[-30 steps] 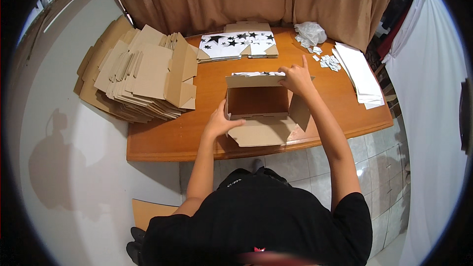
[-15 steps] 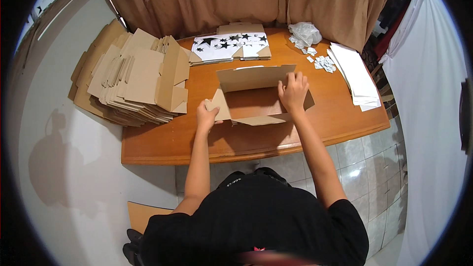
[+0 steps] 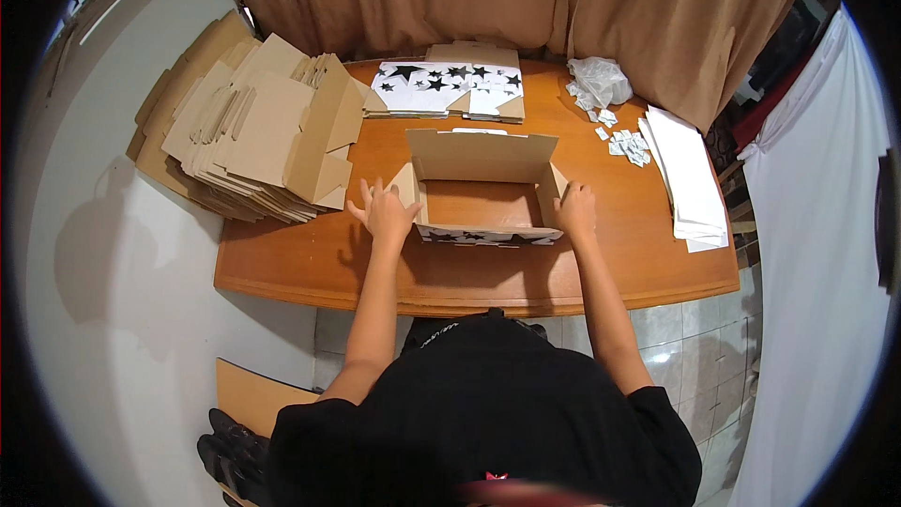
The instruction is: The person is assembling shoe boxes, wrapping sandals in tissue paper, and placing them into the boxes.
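Observation:
An unfolded cardboard box [image 3: 483, 158] stands on the wooden table in front of me, with no bottom closed, so the tabletop shows through it. Its inner walls are plain brown, and the wall nearest me has black stars on white outside. Beside the box's left end flap, my left hand [image 3: 385, 218] is open with its fingers spread. At the right end, my right hand [image 3: 576, 211] is closed on the brown flap, thumb toward the box.
Flattened cardboard boxes [image 3: 267, 136] are piled at the left. Star-printed flat boxes [image 3: 446, 86] lie at the back. Toward the right are a clear plastic bag [image 3: 601, 82], small white pieces [image 3: 629, 147] and a stack of white sheets [image 3: 688, 178]. Brown curtains [image 3: 450, 0] hang behind the table [image 3: 469, 291].
The box has been squared into a rectangle and its starred near wall now shows. My left hand has let go of the left flap; my right hand has come down to the right flap.

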